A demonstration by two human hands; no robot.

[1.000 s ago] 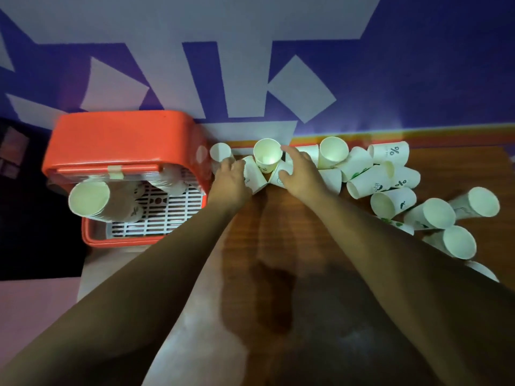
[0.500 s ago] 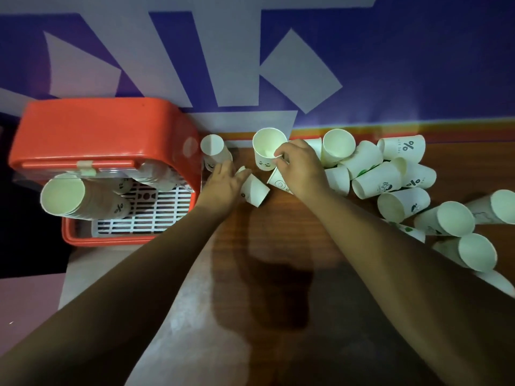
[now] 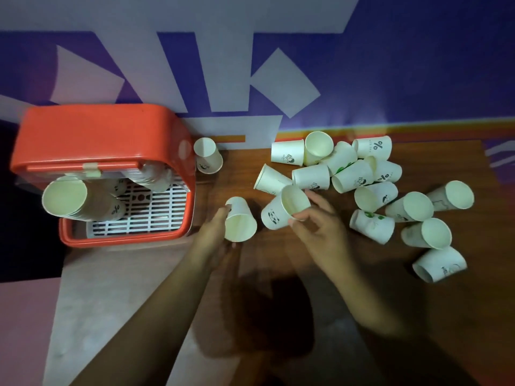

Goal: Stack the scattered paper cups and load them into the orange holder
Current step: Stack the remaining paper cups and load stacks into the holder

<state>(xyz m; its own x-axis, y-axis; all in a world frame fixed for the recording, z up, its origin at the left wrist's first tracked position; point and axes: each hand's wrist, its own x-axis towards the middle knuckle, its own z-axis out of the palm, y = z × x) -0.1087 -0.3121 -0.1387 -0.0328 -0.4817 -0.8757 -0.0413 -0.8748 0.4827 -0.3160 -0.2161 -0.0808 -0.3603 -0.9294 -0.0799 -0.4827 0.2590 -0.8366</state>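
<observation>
We see white paper cups point(image 3: 409, 210), some printed with black percent signs, one with a black panda face. The orange holder point(image 3: 92, 132) has a white slotted grid point(image 3: 150, 215). The worktop point(image 3: 418, 302) is brown wood grain, the wall point(image 3: 418, 65) purple with pale shapes.

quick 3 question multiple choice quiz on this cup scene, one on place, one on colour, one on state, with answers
1. Where does the stack of cups lie?
A) inside the orange holder
B) on the floor
C) against the wall

2. What colour is the grid floor of the holder?
A) black
B) white
C) green

3. How are the two held cups?
A) nested together
B) crushed flat
C) apart, one in each hand

Answers:
1 A, the stack sits within the holder's orange walls.
2 B, its slats are white.
3 C, the left hand grips the left cup, the right hand grips the face-print cup, and a gap shows between them.
</observation>
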